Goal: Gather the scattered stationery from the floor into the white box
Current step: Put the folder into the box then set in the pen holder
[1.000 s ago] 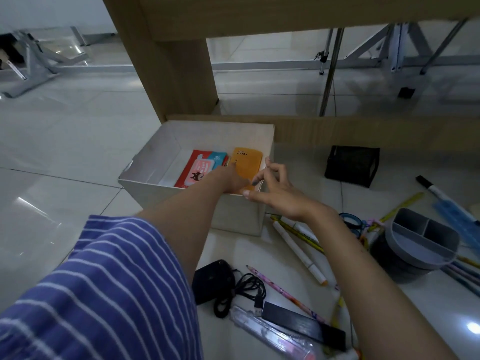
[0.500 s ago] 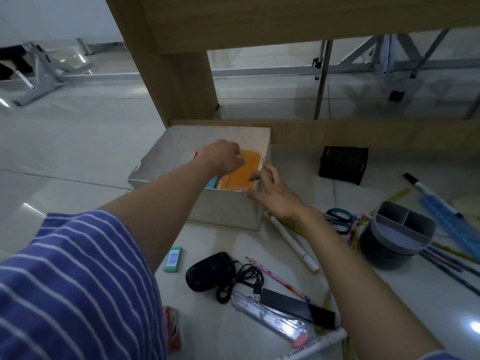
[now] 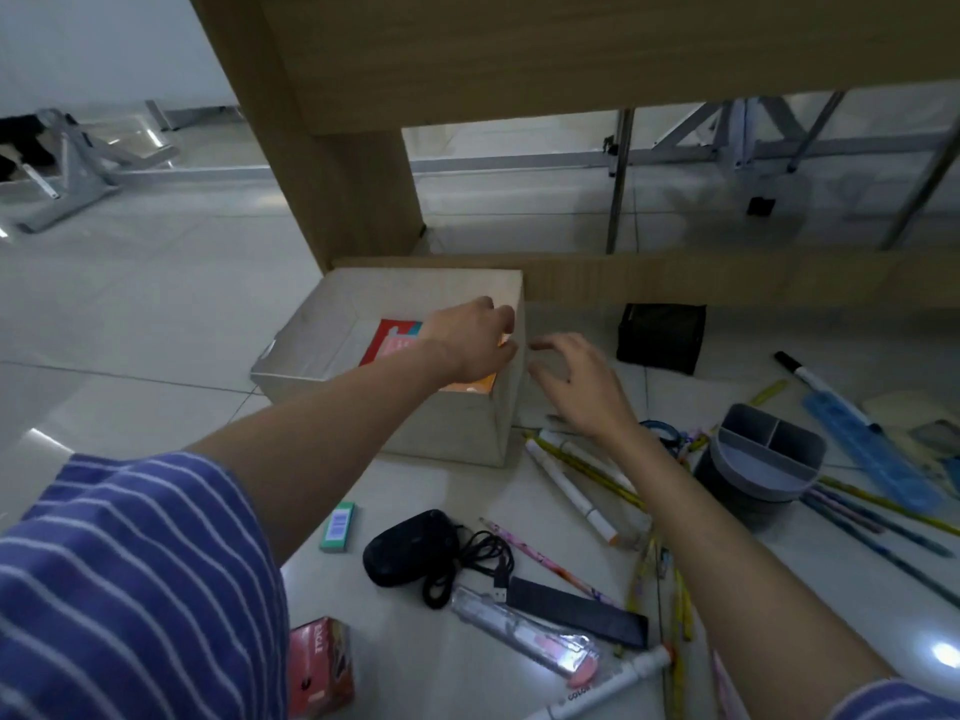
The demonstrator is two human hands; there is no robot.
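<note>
Right hand (image 3: 576,387) withdrawn from white box (image 3: 457,428) rim.

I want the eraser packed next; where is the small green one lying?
The green eraser lies on the floor in front of the white box, just left of the black mouse.

We see a dim, cool, greenish-grey picture. The glossy tiled floor (image 3: 156,314) throws back overhead light: a hard white glare spot (image 3: 944,654) lies far right of the right hand (image 3: 576,387), a softer streak well left of the left hand (image 3: 467,337). The right hand's fingers are motion-blurred. Straight lines bow towards the edges, and the striped sleeve (image 3: 130,589) looms soft.
</note>
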